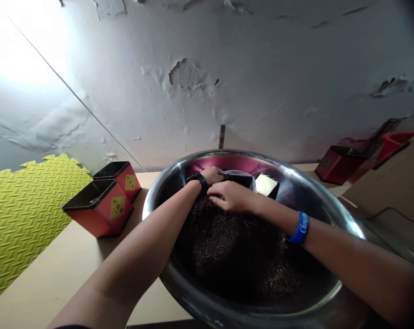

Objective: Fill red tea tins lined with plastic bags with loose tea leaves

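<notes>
The right hand [232,196] partly hides the dark container [241,179].

Greyish wall [278,82] stood behind, paint [188,74] blistered and peeling in patches; glare [24,39] bleached its upper left. Yellow interlocking foam mat [28,205] lay left of pale wood-toned bench [66,269].

Dark, wiry loose tea leaves [215,237] before an open black-walled container [241,178] inside a shiny metal basin [151,201].
</notes>
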Demonstrator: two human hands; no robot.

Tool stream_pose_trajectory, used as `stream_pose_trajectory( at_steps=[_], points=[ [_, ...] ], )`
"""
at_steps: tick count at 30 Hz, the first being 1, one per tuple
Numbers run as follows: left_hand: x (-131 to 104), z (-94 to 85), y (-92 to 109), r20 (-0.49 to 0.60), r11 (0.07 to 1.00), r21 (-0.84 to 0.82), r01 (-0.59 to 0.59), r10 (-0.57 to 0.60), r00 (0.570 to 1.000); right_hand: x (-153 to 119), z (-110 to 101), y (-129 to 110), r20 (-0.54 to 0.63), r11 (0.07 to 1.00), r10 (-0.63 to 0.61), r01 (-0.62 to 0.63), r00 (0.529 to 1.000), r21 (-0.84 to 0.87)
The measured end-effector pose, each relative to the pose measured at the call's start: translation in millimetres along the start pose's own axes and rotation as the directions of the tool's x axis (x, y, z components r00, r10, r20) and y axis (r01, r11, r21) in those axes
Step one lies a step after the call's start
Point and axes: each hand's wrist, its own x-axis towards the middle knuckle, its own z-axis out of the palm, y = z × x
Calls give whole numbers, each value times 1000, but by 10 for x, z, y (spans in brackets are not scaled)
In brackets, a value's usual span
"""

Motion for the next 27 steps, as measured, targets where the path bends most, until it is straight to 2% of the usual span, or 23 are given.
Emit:
stream_pose_trajectory(
  at_steps=[3,6,8,10,12,16,17,18,20,24,27],
  points=[
    [-14,0,3,17,1000,-14,14,-14,1000,19,307,-169,273,993,-22,-11,962,120],
    [-8,12,-9,15,1000,-9,4,-4,1000,-7,666,-173,419,977,159,-202,894,61],
    [5,24,-22,15,1000,-7,2,-2,1000,-22,800,-158,525,945,238,-321,817,71],
    [20,34,-36,12,1000,-1,5,-5,1000,-26,822,-170,645,929,177,-343,743,140],
    [33,40,-46,8,1000,10,13,-13,1000,-17,775,-211,711,935,38,-276,702,222],
    [51,47,-61,7,1000,6,19,-19,1000,20,674,-293,752,935,-184,-124,633,333],
    [55,49,-65,10,1000,-1,19,-19,1000,30,651,-298,748,930,-214,-102,628,352],
    [59,51,-69,13,1000,-6,19,-19,1000,39,620,-295,738,925,-229,-94,635,368],
    [66,55,-76,10,1000,-3,16,-16,1000,51,515,-269,696,913,-217,-111,684,393],
    [74,59,-79,-12,1000,23,3,-3,1000,35,108,-153,463,890,-160,-74,872,449],
    [80,53,-81,5,999,38,-6,6,1000,-11,-207,14,276,899,-121,-13,953,438]
  ],
)
